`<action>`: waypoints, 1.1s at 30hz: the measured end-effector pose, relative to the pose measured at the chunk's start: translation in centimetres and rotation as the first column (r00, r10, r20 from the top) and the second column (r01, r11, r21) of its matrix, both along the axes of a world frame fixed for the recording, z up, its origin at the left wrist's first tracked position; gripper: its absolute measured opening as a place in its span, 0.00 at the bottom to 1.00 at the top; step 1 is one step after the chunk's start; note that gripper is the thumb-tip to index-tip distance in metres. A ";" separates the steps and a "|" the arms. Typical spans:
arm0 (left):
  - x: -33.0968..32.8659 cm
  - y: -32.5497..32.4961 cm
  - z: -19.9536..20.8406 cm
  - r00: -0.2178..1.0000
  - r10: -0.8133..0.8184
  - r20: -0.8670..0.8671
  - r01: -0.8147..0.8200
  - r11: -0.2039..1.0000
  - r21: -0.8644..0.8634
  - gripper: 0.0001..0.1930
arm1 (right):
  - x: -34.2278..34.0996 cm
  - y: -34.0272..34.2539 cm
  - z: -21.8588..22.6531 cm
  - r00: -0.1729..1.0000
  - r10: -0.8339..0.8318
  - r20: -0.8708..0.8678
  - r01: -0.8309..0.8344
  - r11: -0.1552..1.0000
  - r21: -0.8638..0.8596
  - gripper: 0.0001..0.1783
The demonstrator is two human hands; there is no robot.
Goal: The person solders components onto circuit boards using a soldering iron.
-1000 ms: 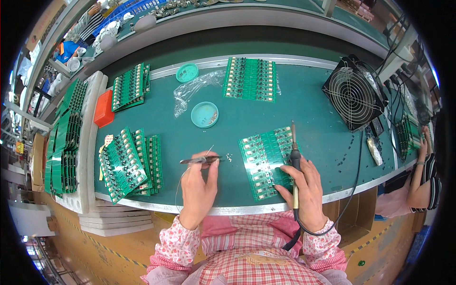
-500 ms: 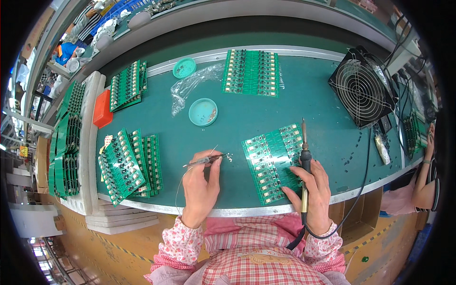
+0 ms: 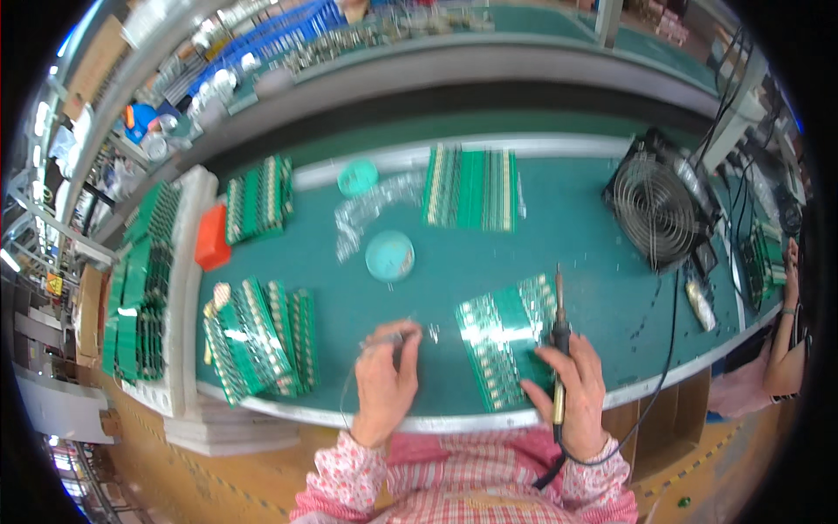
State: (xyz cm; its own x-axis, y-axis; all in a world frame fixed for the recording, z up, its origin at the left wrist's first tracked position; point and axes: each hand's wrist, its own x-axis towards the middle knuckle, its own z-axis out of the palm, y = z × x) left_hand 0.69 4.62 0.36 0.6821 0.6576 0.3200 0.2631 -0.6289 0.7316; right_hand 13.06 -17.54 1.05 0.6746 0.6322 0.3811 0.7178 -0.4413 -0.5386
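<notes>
My right hand [image 3: 581, 384] is closed around a soldering iron [image 3: 560, 341], its metal tip pointing away from me. Thumb and fingers reach the right edge of a green circuit board panel [image 3: 499, 345] lying flat on the bench. To the left, my left hand [image 3: 384, 384] pinches tweezers [image 3: 397, 335], blurred at this moment, and a thin wire [image 3: 346, 393] hangs down beside the hand. Just beyond its fingertips lie several tiny pale parts [image 3: 434, 333] on the green mat, left of the panel.
Stacked circuit panels [image 3: 262, 341] lie at left, near an orange box [image 3: 212, 237]. Behind are a turquoise dish [image 3: 390, 257], another dish [image 3: 358, 178], plastic film [image 3: 371, 210] and more panels [image 3: 471, 188]. A black fan [image 3: 656, 210] stands at right. Another person's arm [image 3: 783, 349] shows far right.
The whole view has tilted up, so bench things sit lower in the picture. Both hands keep their grips, and the panel stays in place on the bench.
</notes>
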 end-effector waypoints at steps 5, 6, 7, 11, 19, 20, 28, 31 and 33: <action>-1.1 -1.1 -0.6 0.998 -0.003 0.055 0.003 1.000 0.015 0.04 | -0.9 -1.2 -0.3 0.999 0.044 -0.012 -0.044 0.999 -0.005 0.28; -1.3 -1.4 -0.4 0.998 0.005 0.055 -0.003 1.000 -0.026 0.04 | -1.3 -1.3 -0.3 1.000 0.016 -0.007 -0.016 0.999 -0.042 0.28; -1.2 -1.6 -0.3 0.999 0.012 0.050 -0.008 0.997 -0.072 0.04 | -1.1 -1.1 -0.3 1.000 0.008 0.009 -0.008 0.999 -0.031 0.28; -1.2 -2.5 0.5 0.992 0.001 0.130 0.010 0.997 -0.078 0.04 | -0.7 -0.5 -0.4 0.999 0.046 -0.014 -0.045 0.999 0.008 0.29; -0.6 -4.0 0.3 0.984 -0.140 0.106 0.144 0.989 -0.031 0.06 | 0.0 -0.1 -0.9 0.999 -0.033 0.003 0.030 0.944 0.329 0.30; -0.5 -4.2 0.1 0.982 -0.161 0.096 0.164 0.986 -0.031 0.06 | 0.2 -0.2 -1.1 0.998 -0.046 0.031 0.031 0.925 0.378 0.28; -0.5 -5.9 -0.6 0.989 -0.118 0.086 0.132 0.974 -0.183 0.07 | -0.6 -1.8 -2.9 0.998 -0.060 -0.007 0.057 0.886 0.461 0.16; -0.6 -6.1 -0.9 0.989 -0.130 0.074 0.140 0.978 -0.153 0.08 | -0.7 -1.9 -2.6 0.998 -0.047 -0.029 0.055 0.888 0.457 0.14; -0.6 -6.1 -0.8 0.987 -0.149 0.061 0.155 0.980 -0.127 0.09 | -0.7 -1.9 -2.7 0.999 -0.045 -0.028 0.053 0.891 0.451 0.13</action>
